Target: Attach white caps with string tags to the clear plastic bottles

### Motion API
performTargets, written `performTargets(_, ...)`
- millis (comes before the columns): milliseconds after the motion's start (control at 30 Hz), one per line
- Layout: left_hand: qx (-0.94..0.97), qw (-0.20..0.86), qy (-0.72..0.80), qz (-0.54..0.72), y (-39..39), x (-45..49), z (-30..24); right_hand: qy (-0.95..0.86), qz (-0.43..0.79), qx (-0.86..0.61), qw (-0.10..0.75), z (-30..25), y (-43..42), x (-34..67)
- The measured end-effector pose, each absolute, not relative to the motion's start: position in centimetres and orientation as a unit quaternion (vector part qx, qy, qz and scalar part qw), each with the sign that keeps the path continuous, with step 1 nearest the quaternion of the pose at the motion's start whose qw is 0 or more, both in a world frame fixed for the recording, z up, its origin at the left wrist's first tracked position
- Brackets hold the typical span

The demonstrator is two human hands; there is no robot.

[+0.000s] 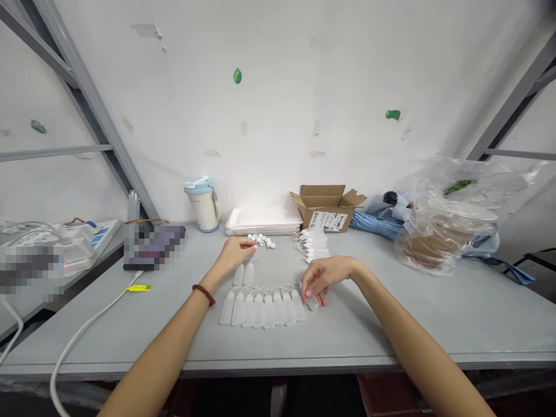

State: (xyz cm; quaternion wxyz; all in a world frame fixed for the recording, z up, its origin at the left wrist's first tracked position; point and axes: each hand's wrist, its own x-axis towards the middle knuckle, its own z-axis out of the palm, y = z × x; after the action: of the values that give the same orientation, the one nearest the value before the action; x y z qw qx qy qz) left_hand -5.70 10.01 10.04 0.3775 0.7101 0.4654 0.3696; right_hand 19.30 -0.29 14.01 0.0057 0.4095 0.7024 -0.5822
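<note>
A row of several small translucent squeeze bottles (260,308) lies on the grey table (391,324) in front of me. My right hand (324,277) is curled over the right end of that row, its fingers pinching one small bottle. My left hand (234,252), with a red bead bracelet on the wrist, reaches forward, its fingers pinched at a little heap of white caps (262,241). Two more bottles (243,273) lie just below that hand. Another bunch of bottles (313,243) lies further back.
At the back stand a white and blue cup (202,204), a stack of white trays (263,221) and an open cardboard box (328,208). Crumpled clear plastic bags (452,220) and blue cloth (377,223) sit right. A white cable (91,324) with a yellow tag runs left.
</note>
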Motion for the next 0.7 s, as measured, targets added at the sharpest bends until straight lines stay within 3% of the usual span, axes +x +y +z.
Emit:
performTargets(133, 0.688, 0.423, 0.449, 0.382, 9.4, -5.7, 10.5, 0.713, -0.565, 0.408, -0.073, 14.3, -0.4, 19.5)
performTargets(400, 0.595, 0.644, 0.297, 0.379, 7.4, -5.3, 12.1, 0.718, -0.500, 0.400, -0.272, 14.6, -0.2, 19.2)
performTargets(533, 0.613, 0.660, 0.250, 0.354, 6.9, -5.1, 12.3, 0.736, -0.421, 0.411, -0.335, 14.0, -0.3, 17.6)
performTargets(700, 0.616, 0.651, 0.263, 0.356, 6.7, -4.9, 12.2, 0.790, -0.224, 0.432, -0.374, 12.4, -0.5, 15.7)
